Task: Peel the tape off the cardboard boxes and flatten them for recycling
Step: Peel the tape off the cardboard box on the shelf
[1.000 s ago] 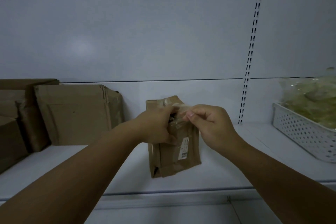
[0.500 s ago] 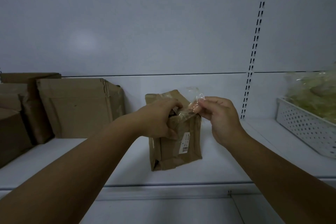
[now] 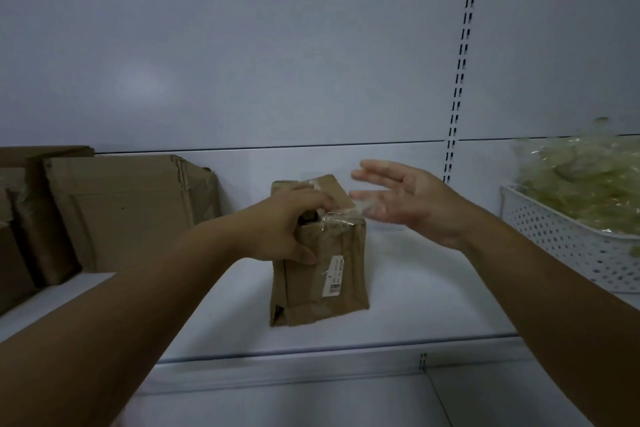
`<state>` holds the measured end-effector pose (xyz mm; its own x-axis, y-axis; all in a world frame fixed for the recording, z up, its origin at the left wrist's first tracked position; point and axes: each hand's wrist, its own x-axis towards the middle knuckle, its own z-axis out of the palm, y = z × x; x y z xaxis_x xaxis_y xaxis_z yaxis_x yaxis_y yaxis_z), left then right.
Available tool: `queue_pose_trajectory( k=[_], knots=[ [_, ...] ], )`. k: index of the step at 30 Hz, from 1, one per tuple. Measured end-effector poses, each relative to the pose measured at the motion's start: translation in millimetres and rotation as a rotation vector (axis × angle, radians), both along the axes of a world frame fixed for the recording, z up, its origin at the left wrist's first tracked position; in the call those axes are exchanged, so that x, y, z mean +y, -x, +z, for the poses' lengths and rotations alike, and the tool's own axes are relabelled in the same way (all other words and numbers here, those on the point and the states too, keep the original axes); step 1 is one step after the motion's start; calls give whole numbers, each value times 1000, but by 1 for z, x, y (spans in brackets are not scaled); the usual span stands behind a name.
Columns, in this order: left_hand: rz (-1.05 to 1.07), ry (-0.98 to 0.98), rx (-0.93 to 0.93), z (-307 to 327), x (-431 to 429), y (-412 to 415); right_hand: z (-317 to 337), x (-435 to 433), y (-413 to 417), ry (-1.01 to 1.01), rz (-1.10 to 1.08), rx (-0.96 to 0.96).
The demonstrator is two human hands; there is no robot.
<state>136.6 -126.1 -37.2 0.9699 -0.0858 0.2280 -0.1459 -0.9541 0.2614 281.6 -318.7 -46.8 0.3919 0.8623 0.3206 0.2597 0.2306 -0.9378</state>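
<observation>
A small brown cardboard box (image 3: 329,274) stands upright on the white shelf (image 3: 433,295), with a white barcode label on its front. My left hand (image 3: 289,224) grips its top left edge, fingers curled over the opening. A strip of clear tape (image 3: 341,215) hangs crumpled from the box's top edge and reaches the fingers of my right hand (image 3: 405,204). That hand is spread wide just right of the box top, fingers straight and blurred; the tape seems stuck to the fingertips.
Larger brown cardboard boxes (image 3: 128,208) lean against the back wall at the left. A white perforated basket (image 3: 568,246) holding a heap of crumpled clear tape (image 3: 581,177) stands at the right. A slotted upright runs down the back wall.
My right hand pinched the tape and pulled it up off the box top; now its fingers have sprung apart and it has moved a little right. My left hand kept its grip on the box.
</observation>
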Motion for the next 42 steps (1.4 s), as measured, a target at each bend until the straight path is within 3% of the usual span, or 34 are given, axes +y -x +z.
queue_pose_trajectory(
  k=[2,4,6,8,12,15,19,23,28,31,33,36,39,42],
  knots=[
    [22,-154,-21,2,0,0,6,-5,-2,26,111,14],
    [33,-222,-37,4,0,1,10,-3,-5,-41,-30,-159],
    [14,-148,-60,7,-2,2,18,3,-1,63,-237,-626],
    [-28,-57,-108,7,-2,4,16,13,2,276,-207,-985],
    [37,87,-327,-19,10,15,15,23,8,455,-246,-1171],
    [324,372,-508,-55,12,31,18,29,13,474,-338,-1289],
    [413,566,-739,-91,-4,45,11,39,20,409,-320,-1229],
    [372,620,-658,-95,-18,46,4,42,17,337,-327,-1122],
    [450,327,-774,-82,-21,43,3,42,15,355,-336,-1104],
    [399,125,-873,-77,-16,45,2,42,15,358,-346,-1113],
    [355,89,-888,-74,-13,48,2,42,16,357,-350,-1114],
    [404,244,-803,-63,-18,51,2,42,16,362,-346,-1099],
    [552,575,-672,-50,-20,51,3,42,17,372,-332,-1082],
    [538,819,-569,-36,-21,52,3,42,17,382,-319,-1076]
  ],
)
